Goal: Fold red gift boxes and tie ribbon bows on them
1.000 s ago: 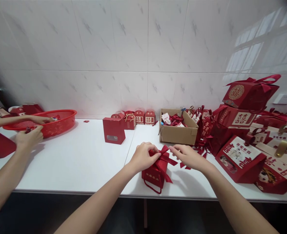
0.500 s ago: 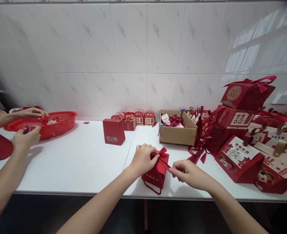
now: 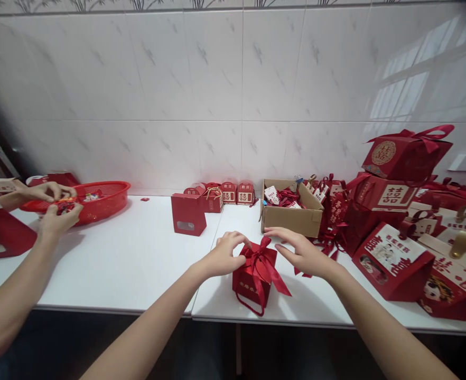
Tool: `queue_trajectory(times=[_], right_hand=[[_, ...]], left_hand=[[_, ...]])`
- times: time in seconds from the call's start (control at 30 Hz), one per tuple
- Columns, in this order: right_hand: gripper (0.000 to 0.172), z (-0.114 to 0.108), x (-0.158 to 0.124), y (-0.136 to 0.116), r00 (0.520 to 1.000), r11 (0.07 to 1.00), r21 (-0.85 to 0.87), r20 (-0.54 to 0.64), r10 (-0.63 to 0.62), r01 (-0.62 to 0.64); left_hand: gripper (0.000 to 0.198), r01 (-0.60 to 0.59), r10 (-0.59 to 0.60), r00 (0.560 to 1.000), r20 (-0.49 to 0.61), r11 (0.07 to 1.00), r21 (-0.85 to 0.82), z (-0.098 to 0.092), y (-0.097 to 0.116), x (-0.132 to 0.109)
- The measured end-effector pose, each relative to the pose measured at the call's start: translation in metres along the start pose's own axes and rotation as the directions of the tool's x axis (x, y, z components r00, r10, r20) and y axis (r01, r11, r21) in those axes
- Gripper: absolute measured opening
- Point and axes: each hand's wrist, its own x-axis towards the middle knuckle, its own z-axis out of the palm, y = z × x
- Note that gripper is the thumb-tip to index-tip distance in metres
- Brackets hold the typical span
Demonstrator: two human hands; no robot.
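A small red gift box (image 3: 252, 279) with gold lettering stands near the front edge of the white table (image 3: 138, 264). A red ribbon bow (image 3: 261, 258) sits tied on its top, tails hanging down the right side. My left hand (image 3: 223, 256) hovers at the box's left, fingers curled apart and holding nothing. My right hand (image 3: 300, 252) hovers at the right of the bow, fingers spread, holding nothing.
A cardboard box (image 3: 290, 214) of red tags and ribbons stands behind. Larger red gift boxes (image 3: 395, 211) pile up at the right. Small red boxes (image 3: 217, 195) line the wall. At the left another person's hands (image 3: 56, 208) work at a red basket (image 3: 98, 198).
Both my hands pulled the ribbon tight, then let go of it; the bow now sits finished on the box. The other person's hands moved closer together at the basket.
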Motion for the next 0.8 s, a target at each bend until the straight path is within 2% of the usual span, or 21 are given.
queue_trajectory(times=[0.07, 0.17, 0.3, 0.43, 0.6, 0.8], right_hand=[[0.034, 0.004, 0.009, -0.002, 0.996, 0.998, -0.004, 0.073, -0.059, 0.059], [0.033, 0.007, 0.018, -0.003, 0.989, 0.997, 0.003, 0.130, -0.071, 0.072], [0.029, 0.010, 0.021, -0.001, 0.989, 0.996, -0.009, 0.122, -0.083, 0.085], [0.023, 0.013, 0.019, 0.001, 0.993, 0.997, 0.053, 0.102, -0.062, 0.057], [0.029, 0.008, 0.014, 0.002, 0.990, 0.977, 0.202, 0.131, 0.042, -0.069], [0.031, 0.006, 0.013, 0.003, 0.989, 0.967, 0.249, 0.150, 0.015, -0.052]], left_hand=[[0.021, -0.036, 0.036, 0.999, 0.027, 0.999, -0.012, 0.000, 0.001, 0.000], [0.015, -0.069, 0.070, 0.997, 0.027, 0.997, -0.017, 0.002, 0.001, 0.001], [0.018, -0.081, 0.077, 0.993, 0.085, 0.996, 0.038, -0.001, -0.001, 0.004], [0.018, -0.127, 0.122, 0.985, 0.121, 0.991, 0.034, -0.008, -0.002, 0.006], [0.020, -0.122, 0.132, 0.974, 0.185, 0.990, -0.065, -0.012, -0.005, 0.009], [0.003, -0.056, 0.098, 0.982, 0.159, 0.967, -0.248, -0.005, -0.012, 0.013]])
